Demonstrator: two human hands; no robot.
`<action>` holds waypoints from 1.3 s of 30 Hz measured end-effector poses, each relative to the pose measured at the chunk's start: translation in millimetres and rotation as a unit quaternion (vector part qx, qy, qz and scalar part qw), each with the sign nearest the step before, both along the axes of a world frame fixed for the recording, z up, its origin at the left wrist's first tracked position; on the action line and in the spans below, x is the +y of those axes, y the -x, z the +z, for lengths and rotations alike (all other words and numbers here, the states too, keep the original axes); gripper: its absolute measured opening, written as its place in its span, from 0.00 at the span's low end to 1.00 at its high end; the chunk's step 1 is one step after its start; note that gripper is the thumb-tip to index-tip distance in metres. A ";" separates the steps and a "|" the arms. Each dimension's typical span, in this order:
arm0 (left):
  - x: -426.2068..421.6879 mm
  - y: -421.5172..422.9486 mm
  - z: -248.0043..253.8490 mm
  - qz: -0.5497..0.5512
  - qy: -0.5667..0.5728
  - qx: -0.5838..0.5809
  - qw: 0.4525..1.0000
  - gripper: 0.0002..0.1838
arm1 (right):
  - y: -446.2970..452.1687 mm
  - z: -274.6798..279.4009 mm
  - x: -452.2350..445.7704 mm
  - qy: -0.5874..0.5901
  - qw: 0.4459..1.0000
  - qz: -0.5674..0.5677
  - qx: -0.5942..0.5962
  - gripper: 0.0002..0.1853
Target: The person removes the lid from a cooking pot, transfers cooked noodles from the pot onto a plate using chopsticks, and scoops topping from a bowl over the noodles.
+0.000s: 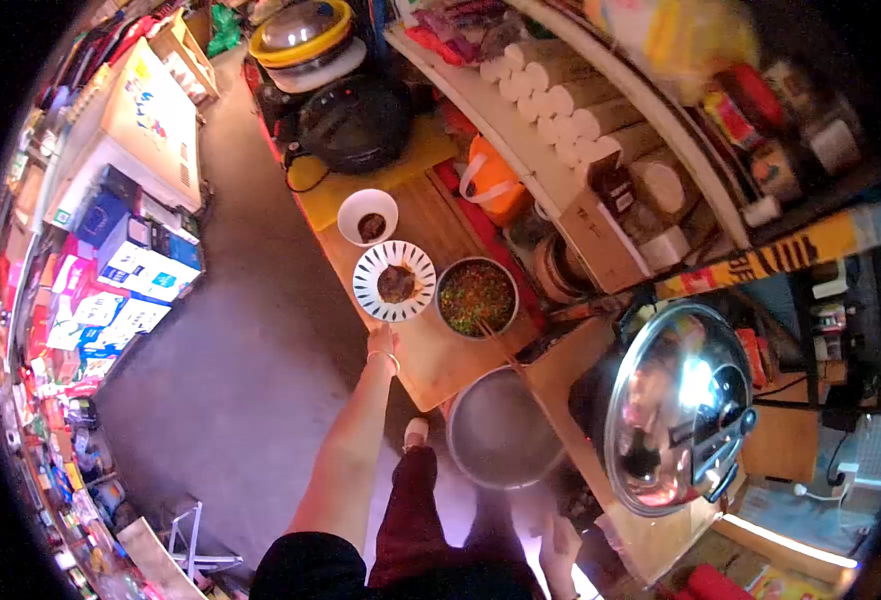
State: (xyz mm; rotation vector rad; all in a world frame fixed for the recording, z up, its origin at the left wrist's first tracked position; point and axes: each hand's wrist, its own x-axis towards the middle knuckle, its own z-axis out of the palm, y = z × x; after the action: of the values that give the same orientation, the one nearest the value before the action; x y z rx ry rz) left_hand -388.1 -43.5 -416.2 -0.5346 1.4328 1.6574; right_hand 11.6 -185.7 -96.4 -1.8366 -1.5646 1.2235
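1. Black-sleeved, the person's left arm reaches forward, its left hand (382, 340) at the near rim of the striped dish (422, 290); whether the fingers pinch that rim cannot be told.
2. The right hand (560, 548) hangs low, blurred, well apart from the dishes; its state cannot be told.
3. The striped dish sits on the wooden counter (430, 365), dark brown food in its middle.
4. Just beyond is a white bowl (384, 204) with similar contents; to the right, a pot (477, 298) of green and red bits, 2 thin sticks (498, 341) crossing its rim.
5. Nearer the person stands a large grey vessel (505, 430); farther right, a glass lid (650, 420).
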 end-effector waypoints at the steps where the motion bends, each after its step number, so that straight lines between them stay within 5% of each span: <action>1: 12.1 6.3 -3.7 -0.005 0.005 -0.009 1.000 0.17 | 5.9 -5.1 -1.6 0.014 0.999 -0.009 -0.028 0.05; 3: 26.9 14.5 -16.3 -0.013 0.023 0.051 0.998 0.17 | 15.4 -16.6 -7.5 0.012 0.999 -0.013 -0.038 0.05; 4: 19.7 45.8 -163.6 -0.050 -0.187 -0.035 0.981 0.20 | 21.7 -19.6 -9.5 0.016 0.998 -0.051 -0.015 0.05; 10: 11.2 43.4 -179.8 -0.104 -0.104 0.227 0.963 0.21 | 32.3 -33.8 -22.0 0.030 0.991 -0.124 0.031 0.05; 12: 19.7 29.8 -41.1 0.071 -0.023 -0.033 0.997 0.23 | 36.2 -23.7 -16.6 0.001 0.996 -0.084 0.010 0.06; 15: -33.4 31.0 -34.8 0.050 -0.135 -0.028 0.989 0.23 | 27.2 -10.0 -22.8 -0.016 0.998 -0.058 -0.008 0.09; 16: -57.5 31.0 -32.9 0.028 -0.148 -0.044 0.988 0.23 | 18.1 -15.2 -34.4 -0.016 0.997 -0.079 -0.008 0.08; 17: -76.1 21.6 -8.8 -0.139 -0.161 0.145 0.966 0.23 | 14.0 -5.1 -35.5 -0.024 0.996 -0.052 -0.067 0.07; 19: -106.6 4.5 67.5 -0.182 -0.013 0.096 0.978 0.23 | -1.4 -8.0 -55.6 -0.027 0.991 -0.127 -0.019 0.09; 20: -125.6 3.3 69.9 -0.221 -0.048 0.096 0.969 0.22 | 1.9 30.3 -36.4 -0.045 0.991 -0.054 -0.118 0.08; 21: -138.3 1.2 73.7 -0.285 0.027 0.104 0.952 0.23 | -19.4 8.0 -54.6 0.033 0.988 -0.104 -0.107 0.10; 23: -166.2 -16.2 83.1 -0.368 0.101 0.122 0.916 0.20 | -32.5 40.3 -59.4 0.035 0.978 -0.162 -0.127 0.10; 24: -172.9 -31.2 116.1 -0.430 0.011 0.118 0.895 0.19 | -44.5 43.8 -69.7 0.039 0.973 -0.205 -0.100 0.09; 26: -172.8 -84.2 186.3 -0.562 0.090 0.144 0.809 0.15 | -84.2 43.1 -103.6 -0.018 0.966 -0.246 -0.073 0.09; 29: -188.8 -142.9 171.7 -0.714 0.032 0.288 0.638 0.12 | -143.7 38.6 -147.3 -0.028 0.940 -0.323 -0.108 0.07; 30: -188.7 -169.8 173.7 -0.751 0.075 0.253 0.605 0.12 | -158.4 38.0 -161.4 -0.030 0.939 -0.326 -0.103 0.07; 31: -198.2 -199.3 144.6 -0.703 -0.028 0.173 0.689 0.11 | -175.6 34.5 -173.8 -0.042 0.927 -0.360 -0.094 0.07; 33: -188.5 -280.5 182.4 -0.677 -0.040 -0.009 0.735 0.10 | -218.0 37.5 -193.4 -0.056 0.914 -0.395 -0.077 0.07; 39: -130.4 -466.6 209.1 -0.681 -0.073 0.027 0.729 0.06 | -301.6 29.6 -232.7 -0.112 0.875 -0.470 -0.036 0.08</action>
State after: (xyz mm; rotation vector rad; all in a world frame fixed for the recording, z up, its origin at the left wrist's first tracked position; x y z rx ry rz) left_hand 78.5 -174.0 -207.0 0.6165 1.1456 0.5201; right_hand 313.2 -418.4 -66.8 -2.0684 -0.5912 0.4878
